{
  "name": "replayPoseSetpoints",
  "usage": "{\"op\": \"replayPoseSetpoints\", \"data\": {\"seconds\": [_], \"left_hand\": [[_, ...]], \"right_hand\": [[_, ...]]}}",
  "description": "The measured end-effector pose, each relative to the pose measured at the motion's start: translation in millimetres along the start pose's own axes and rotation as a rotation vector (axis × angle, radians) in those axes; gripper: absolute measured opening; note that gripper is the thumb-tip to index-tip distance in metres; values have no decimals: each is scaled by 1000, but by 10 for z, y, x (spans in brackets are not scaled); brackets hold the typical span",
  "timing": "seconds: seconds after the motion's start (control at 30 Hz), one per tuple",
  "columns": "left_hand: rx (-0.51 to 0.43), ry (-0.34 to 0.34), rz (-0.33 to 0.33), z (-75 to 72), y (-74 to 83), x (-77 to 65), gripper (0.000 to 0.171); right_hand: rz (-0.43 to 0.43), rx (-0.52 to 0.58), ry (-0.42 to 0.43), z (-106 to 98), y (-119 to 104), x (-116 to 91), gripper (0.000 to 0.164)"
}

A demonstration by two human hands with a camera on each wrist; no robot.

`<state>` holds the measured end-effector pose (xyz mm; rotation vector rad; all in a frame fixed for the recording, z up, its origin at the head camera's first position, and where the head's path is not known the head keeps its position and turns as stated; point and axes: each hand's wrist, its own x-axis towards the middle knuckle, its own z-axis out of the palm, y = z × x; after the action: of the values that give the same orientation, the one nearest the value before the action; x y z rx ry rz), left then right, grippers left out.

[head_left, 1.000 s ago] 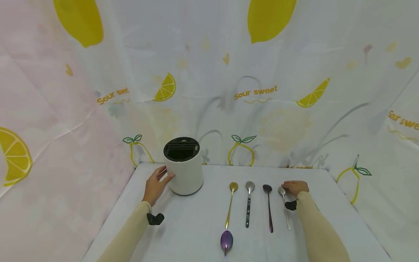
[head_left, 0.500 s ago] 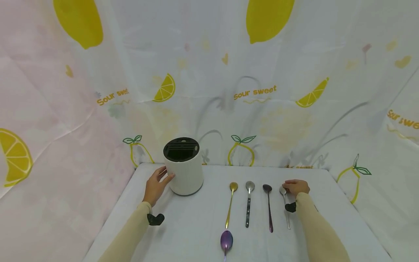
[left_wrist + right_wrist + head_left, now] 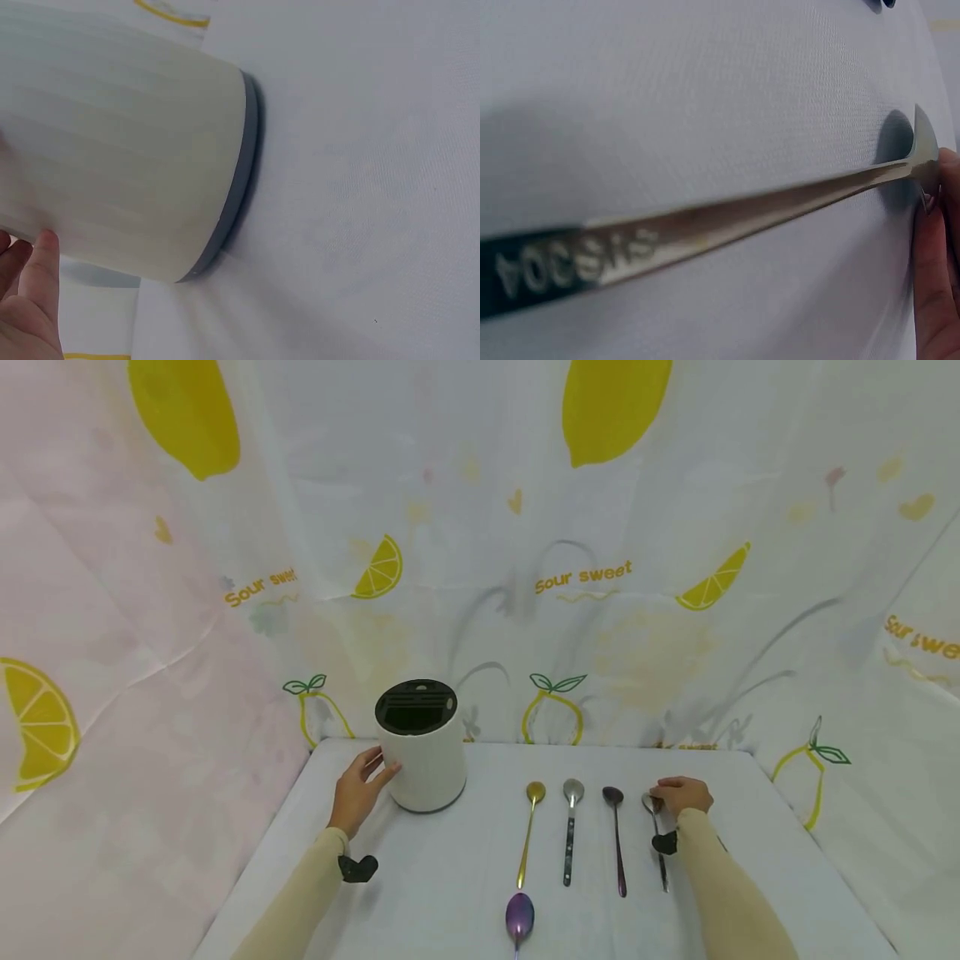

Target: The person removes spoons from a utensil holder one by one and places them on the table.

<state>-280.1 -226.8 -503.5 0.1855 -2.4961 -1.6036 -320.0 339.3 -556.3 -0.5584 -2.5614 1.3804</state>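
My left hand (image 3: 356, 792) rests against the left side of a white cylindrical utensil holder (image 3: 429, 766) with a black slotted top. Its thumb touches the wall, as the left wrist view also shows; other fingers are partly hidden. At the right, my right hand (image 3: 683, 794) pinches the bowl edge of a silver spoon (image 3: 657, 814). In the right wrist view that spoon's bowl (image 3: 925, 154) is at the fingertips, above its shadow, with engraved lettering on the handle (image 3: 630, 247). My wrist band covers part of the spoon in the head view.
Left of the held spoon lie a dark spoon (image 3: 617, 839), a spoon with a black riveted handle (image 3: 568, 847) and a gold spoon (image 3: 528, 835). A purple spoon (image 3: 519, 917) lies nearer. Lemon-printed cloth (image 3: 480, 627) stands behind the white table (image 3: 450, 877).
My right hand has shifted slightly right and turned the silver spoon, whose bowl and handle now look darker. The left hand and the utensil holder keep their places.
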Motion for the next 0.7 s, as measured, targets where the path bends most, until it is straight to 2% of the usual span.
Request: {"op": "replayPoseSetpoints", "data": {"seconds": [0.17, 0.47, 0.57, 0.7], "left_hand": [[-5, -2, 3, 23, -6, -14, 89], [-10, 0, 20, 28, 28, 19, 88], [8, -6, 25, -8, 27, 32, 87], [46, 2, 20, -118, -27, 64, 88]], "right_hand": [[11, 12, 25, -68, -23, -76, 23], [7, 32, 43, -239, -244, -220, 25], [-1, 33, 33, -274, -268, -197, 26], [-65, -9, 57, -293, -270, -123, 25]]}}
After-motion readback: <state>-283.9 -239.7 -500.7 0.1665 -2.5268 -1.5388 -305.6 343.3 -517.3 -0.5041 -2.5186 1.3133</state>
